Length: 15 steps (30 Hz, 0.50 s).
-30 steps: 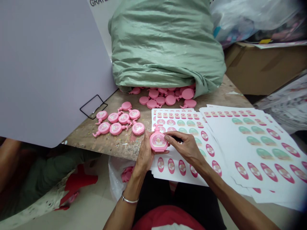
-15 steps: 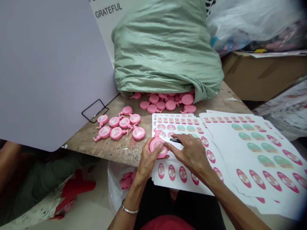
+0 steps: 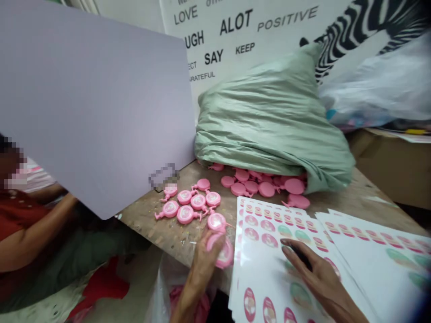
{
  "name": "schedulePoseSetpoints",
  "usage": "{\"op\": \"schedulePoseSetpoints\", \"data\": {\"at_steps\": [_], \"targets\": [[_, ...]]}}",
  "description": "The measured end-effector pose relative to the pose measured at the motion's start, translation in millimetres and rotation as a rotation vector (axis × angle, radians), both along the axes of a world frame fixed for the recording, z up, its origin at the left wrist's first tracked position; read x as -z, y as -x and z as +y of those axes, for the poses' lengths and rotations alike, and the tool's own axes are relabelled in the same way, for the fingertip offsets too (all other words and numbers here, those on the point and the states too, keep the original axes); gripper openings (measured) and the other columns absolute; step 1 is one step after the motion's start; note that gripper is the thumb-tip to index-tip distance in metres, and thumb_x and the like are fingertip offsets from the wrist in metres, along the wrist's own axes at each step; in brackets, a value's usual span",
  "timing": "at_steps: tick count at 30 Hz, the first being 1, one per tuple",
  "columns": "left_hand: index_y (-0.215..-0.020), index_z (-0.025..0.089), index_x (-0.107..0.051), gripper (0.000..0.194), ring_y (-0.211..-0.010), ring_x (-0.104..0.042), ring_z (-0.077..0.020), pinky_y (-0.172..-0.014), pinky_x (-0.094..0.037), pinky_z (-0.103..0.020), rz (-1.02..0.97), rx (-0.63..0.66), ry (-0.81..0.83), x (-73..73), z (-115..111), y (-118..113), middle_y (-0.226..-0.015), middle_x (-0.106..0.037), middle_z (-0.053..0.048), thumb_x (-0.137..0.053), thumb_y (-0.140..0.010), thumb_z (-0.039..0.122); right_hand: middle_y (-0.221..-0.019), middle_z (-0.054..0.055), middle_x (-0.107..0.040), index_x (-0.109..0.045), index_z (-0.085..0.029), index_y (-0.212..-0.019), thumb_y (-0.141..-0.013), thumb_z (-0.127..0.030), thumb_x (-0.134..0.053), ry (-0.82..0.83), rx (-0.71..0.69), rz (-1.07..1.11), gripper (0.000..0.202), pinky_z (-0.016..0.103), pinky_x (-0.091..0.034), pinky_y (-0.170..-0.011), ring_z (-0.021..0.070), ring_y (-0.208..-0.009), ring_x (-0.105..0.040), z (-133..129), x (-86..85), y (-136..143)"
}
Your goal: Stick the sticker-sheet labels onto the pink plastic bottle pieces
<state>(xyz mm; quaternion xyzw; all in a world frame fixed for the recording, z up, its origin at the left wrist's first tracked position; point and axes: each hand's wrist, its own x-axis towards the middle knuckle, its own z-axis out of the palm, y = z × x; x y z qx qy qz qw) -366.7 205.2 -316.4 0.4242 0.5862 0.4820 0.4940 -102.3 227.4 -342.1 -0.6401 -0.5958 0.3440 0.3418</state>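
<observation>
My left hand (image 3: 201, 262) grips a round pink plastic case (image 3: 226, 251) with a small stem, at the table's front edge, left of the paper. A pale label shows on its face, partly under my thumb. Just behind it lies a labelled pink case (image 3: 216, 221), in front of a loose group of similar cases (image 3: 198, 202). My right hand (image 3: 321, 278) is over the sticker sheets (image 3: 259, 264), with a small black tool (image 3: 301, 254) held in its fingers. The tool's exact kind is hidden. Pink and green printed stickers cover parts of the sheets.
A green cloth sack (image 3: 269, 130) stands at the back, with plain pink cases (image 3: 266, 188) spilling out beneath it. More sheets (image 3: 377, 264) lie at right. A grey panel (image 3: 101, 112) rises at left, with another person (image 3: 30, 233) beyond. A plastic bag (image 3: 164, 273) hangs below the table edge.
My left hand has carried the pink case away from the paper towards the group at left. My right hand has come apart from it, keeping the black tool. The view has tilted up and left.
</observation>
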Motion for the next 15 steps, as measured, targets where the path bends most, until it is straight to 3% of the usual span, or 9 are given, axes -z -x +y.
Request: {"op": "schedulePoseSetpoints", "data": {"at_steps": [2,5,8,10,13,15], "targets": [[-0.082,0.015,-0.067,0.035,-0.072,-0.059,-0.0193,-0.068,-0.047,-0.028,0.253,-0.187,-0.075,7.8,11,30,-0.077,-0.066,-0.006,-0.062,-0.077,0.05,-0.095,0.007,-0.073,-0.071,-0.025,-0.091,-0.075,-0.06,-0.058,0.031,-0.141,0.06,0.04,0.035,-0.055,-0.074,0.0271,-0.085,-0.067,10,-8.3,14],[-0.079,0.016,-0.068,0.039,-0.07,-0.06,-0.0206,-0.067,-0.045,-0.028,0.485,-0.19,-0.047,20.1,24,59,-0.071,-0.065,-0.005,-0.057,-0.079,0.053,-0.086,0.006,-0.072,-0.07,-0.023,-0.086,-0.081,-0.056,-0.054,0.049,-0.39,0.144,0.037,0.032,-0.052,-0.075,0.0245,-0.084,-0.065,22,-31.6,58],[-0.087,0.017,-0.068,0.038,-0.08,-0.063,-0.024,-0.076,-0.045,-0.033,0.655,-0.144,-0.03,30.8,34,63,-0.081,-0.068,-0.008,-0.052,-0.083,0.051,-0.073,0.002,-0.065,-0.067,-0.019,-0.082,-0.086,-0.052,-0.048,0.009,-0.48,0.159,0.039,0.027,-0.047,-0.064,0.0177,-0.07,-0.059,39,-49.6,99],[-0.096,0.017,-0.065,0.038,-0.091,-0.062,-0.0274,-0.084,-0.045,-0.04,0.736,-0.196,-0.109,29.9,38,61,-0.094,-0.067,-0.011,-0.052,-0.082,0.05,-0.071,0.001,-0.062,-0.066,-0.017,-0.083,-0.087,-0.05,-0.047,-0.067,-0.463,0.12,0.038,0.025,-0.043,-0.06,0.0152,-0.066,-0.055,57,-49.2,108],[-0.103,0.017,-0.062,0.048,-0.104,-0.057,-0.031,-0.094,-0.041,-0.048,0.638,-0.409,-0.315,3.3,33,71,-0.109,-0.063,-0.013,-0.063,-0.072,0.054,-0.072,0.002,-0.064,-0.067,-0.015,-0.086,-0.085,-0.043,-0.048,-0.148,-0.33,-0.057,0.034,0.024,-0.042,-0.059,0.0148,-0.065,-0.055,92,-32.8,86],[-0.111,0.022,-0.057,0.052,-0.098,-0.059,-0.0272,-0.092,-0.045,-0.048,0.312,-0.612,-0.426,-30.3,20,92,-0.115,-0.062,-0.009,-0.063,-0.072,0.055,-0.072,0.003,-0.066,-0.068,-0.014,-0.085,-0.083,-0.039,-0.046,-0.157,-0.203,-0.197,0.033,0.025,-0.042,-0.06,0.0163,-0.065,-0.057,114,-20.3,57]]}}
